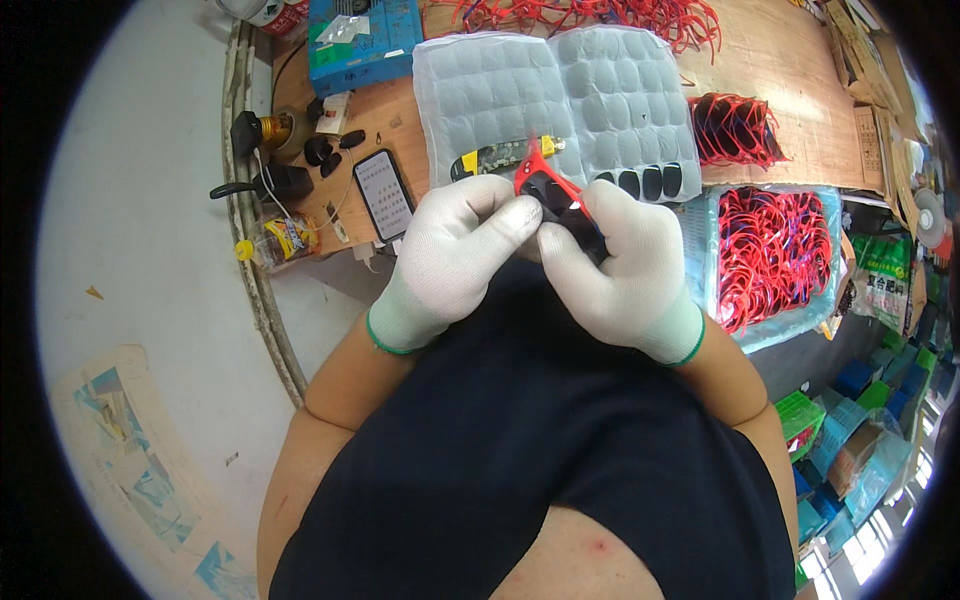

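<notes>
Both my hands wear white knit gloves with green cuffs and meet over the near edge of the table. A pair of red-framed sunglasses (537, 163) is pinched between them, with dark lenses showing. The thumb and fingers of my left hand (450, 255) close on its left part. My right hand (635, 265) grips the other side, hiding much of the frame. Just beyond lies a pale moulded tray (490, 90) with rows of hollows. Several loose dark lenses (652, 183) rest in its near right row. A yellow and black utility knife (500, 156) lies on the tray.
Left of the tray are a phone (384, 195), a blue box (365, 45) and a bottle with a yellow cap (280, 243). At the right, a row of red frames (738, 130) stands on the table. A lined bin of red frames (775, 255) sits below it.
</notes>
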Tool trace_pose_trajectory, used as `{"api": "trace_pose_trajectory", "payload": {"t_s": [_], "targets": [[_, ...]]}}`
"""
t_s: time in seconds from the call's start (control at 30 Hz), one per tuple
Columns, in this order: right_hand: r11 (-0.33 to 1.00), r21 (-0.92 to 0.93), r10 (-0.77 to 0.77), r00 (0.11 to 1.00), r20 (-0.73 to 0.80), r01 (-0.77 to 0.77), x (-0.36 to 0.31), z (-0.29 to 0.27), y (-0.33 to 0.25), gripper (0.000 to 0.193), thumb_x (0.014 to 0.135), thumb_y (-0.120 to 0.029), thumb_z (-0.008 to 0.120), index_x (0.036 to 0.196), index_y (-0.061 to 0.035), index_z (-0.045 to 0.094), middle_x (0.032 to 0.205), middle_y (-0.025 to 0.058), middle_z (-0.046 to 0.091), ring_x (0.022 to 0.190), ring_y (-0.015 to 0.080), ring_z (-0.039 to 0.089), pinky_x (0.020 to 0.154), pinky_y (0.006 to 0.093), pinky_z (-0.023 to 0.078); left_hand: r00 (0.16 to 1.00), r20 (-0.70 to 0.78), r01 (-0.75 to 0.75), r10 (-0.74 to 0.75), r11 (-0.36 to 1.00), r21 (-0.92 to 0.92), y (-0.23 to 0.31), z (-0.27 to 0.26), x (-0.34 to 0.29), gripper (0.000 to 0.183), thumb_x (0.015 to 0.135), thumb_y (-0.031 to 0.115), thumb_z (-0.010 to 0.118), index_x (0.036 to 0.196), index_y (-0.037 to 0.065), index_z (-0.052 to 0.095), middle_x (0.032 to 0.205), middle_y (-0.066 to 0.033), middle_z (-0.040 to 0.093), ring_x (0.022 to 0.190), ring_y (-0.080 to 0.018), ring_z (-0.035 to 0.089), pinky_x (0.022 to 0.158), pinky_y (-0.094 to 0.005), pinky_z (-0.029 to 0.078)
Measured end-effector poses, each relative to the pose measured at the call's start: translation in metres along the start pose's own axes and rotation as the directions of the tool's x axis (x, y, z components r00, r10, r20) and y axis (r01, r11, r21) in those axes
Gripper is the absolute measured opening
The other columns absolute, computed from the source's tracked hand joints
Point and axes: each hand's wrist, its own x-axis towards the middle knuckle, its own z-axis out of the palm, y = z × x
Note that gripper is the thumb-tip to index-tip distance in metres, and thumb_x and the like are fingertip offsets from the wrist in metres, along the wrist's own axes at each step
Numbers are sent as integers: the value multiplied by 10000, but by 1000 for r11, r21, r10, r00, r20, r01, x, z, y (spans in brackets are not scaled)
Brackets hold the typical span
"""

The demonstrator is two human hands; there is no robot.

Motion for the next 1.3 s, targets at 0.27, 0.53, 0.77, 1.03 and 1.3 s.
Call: {"api": "trace_pose_trajectory", "payload": {"t_s": [0.27, 0.53, 0.77, 1.03, 1.3], "targets": [[778, 541, 227, 946, 230, -318, 4, 0, 13, 215, 977, -149, 637, 1066, 45, 652, 768, 133, 668, 710, 197, 682, 661, 306, 531, 993, -108, -57, 52, 998, -38, -3, 3, 5, 211, 1053, 159, 555, 1006, -23, 651, 962, -67, 687, 900, -105, 657, 832, -273, 539], [549, 654, 291, 853, 434, -520, 8, -4, 17, 198, 1039, -143, 565, 1075, 45, 618, 774, 57, 656, 678, 117, 631, 640, 271, 530, 955, -130, -210, 266, 918, 336, 4, 9, 11, 153, 1013, 72, 561, 913, -28, 620, 1002, -73, 639, 952, -123, 613, 835, -288, 489], [457, 729, 288, 861, 420, -509, 5, -3, 43, 180, 1033, -157, 583, 1004, 19, 604, 775, 51, 656, 678, 120, 635, 647, 278, 536, 969, -79, -206, 233, 945, 255, -10, 10, 26, 178, 968, 11, 613, 801, -10, 554, 1059, -101, 649, 1101, -205, 646, 937, -341, 486], [1000, -19, 3, 999, 54, -2, -1, -33, 67, 154, 950, -151, 624, 984, -16, 558, 739, 173, 637, 696, 401, 665, 638, 485, 529, 989, -63, 129, -134, 989, -69, -15, 45, 71, 371, 1002, 102, 544, 1317, -82, 608, 1188, -145, 712, 1114, -184, 676, 1010, -309, 505], [999, 49, -26, 998, 60, 23, 13, -106, 130, 123, 934, -158, 642, 916, -49, 587, 765, 164, 647, 741, 389, 674, 666, 481, 527, 995, -72, 76, -68, 990, 119, -19, 104, 137, 323, 948, 87, 605, 1223, -73, 657, 1233, -174, 691, 1135, -199, 670, 1017, -334, 495]]}}
